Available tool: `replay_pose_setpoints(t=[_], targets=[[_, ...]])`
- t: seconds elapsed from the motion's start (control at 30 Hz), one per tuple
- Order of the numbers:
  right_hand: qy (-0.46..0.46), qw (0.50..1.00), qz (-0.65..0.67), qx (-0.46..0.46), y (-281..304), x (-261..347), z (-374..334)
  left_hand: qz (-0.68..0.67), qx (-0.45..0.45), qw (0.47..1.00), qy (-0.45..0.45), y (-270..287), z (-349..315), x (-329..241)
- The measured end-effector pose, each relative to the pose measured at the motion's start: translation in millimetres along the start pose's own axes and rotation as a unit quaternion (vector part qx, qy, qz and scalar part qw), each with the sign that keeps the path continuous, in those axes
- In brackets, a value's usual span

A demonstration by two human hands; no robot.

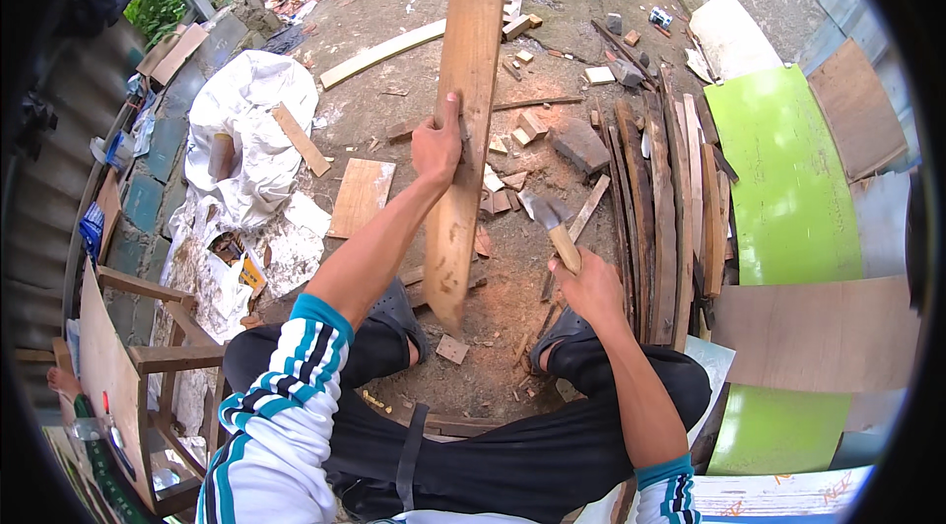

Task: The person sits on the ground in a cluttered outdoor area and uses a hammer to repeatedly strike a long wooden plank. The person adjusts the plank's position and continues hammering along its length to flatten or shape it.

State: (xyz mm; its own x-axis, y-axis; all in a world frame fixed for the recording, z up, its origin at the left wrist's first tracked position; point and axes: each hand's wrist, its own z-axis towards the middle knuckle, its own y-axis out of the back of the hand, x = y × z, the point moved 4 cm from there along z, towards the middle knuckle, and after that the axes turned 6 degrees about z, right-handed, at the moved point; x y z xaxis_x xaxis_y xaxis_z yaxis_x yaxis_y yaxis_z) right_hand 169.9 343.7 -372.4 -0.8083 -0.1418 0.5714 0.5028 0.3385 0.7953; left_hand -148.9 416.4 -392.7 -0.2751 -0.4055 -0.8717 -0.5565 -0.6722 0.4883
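A long brown wooden plank (475, 41) stands steeply in front of me, its pointed lower end between my feet close to the ground. My left hand (437, 152) is closed round the plank's left edge, with the thumb along its face. To the right of the plank, my right hand (591, 286) grips the wooden handle of a short tool (564, 246) with a grey metal blade. That blade points up and left, apart from the plank; its exact kind I cannot make out. A small wood offcut (452, 350) lies near the plank's lower end.
Long weathered wood strips (662, 219) are stacked at the right, beside a lime-green panel (783, 169). A dark stone block (581, 147) and several offcuts lie ahead. At left are a white sack (251, 96), a square board (362, 197) and a wooden frame (177, 357).
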Motion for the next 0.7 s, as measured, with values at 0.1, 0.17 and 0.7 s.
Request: replay_pose_setpoints(t=[0.1, 0.17, 0.7], targets=[[-0.039, 0.984, 0.175, 0.011, -20, -2, 6, -0.061, -0.022, 0.995, 0.073, -3, -11, 28], [-0.017, 0.968, 0.25, -0.008, -46, -4, 0, -0.082, -0.069, 0.989, 0.1, -2, -22, 50], [0.013, 0.994, 0.051, 0.1, -146, -3, -19, -0.305, -0.227, 0.862, 0.334, 45, -113, 190]])
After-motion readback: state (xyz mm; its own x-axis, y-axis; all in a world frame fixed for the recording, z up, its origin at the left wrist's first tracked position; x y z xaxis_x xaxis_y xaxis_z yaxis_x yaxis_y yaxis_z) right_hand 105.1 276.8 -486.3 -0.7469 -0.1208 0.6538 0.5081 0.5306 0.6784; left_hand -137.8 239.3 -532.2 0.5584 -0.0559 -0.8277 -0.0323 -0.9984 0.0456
